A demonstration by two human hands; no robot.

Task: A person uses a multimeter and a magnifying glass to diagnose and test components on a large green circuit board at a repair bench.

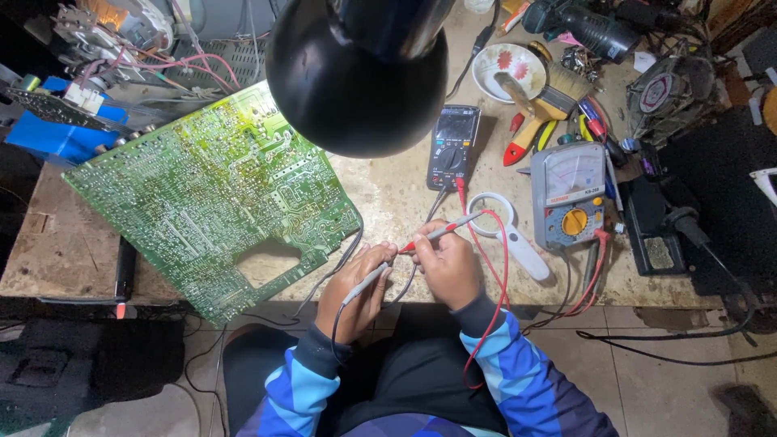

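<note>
Your hands (405,279) sit at worktop (388,194) front edge. Bare strip ahead, between green circuit board (214,190) on left and magnifying glass (506,231) on right. Black lamp shade (356,73) overhangs strip. Digital multimeter (453,146) blocks far end. Red probe lead (490,275) loops beside your right wrist. Analog meter (569,194) and tools crowd right.

Both hands close together, knuckles up: left hand (356,291) fingers curled shut, right hand (447,267) likewise; forearms converge.
</note>
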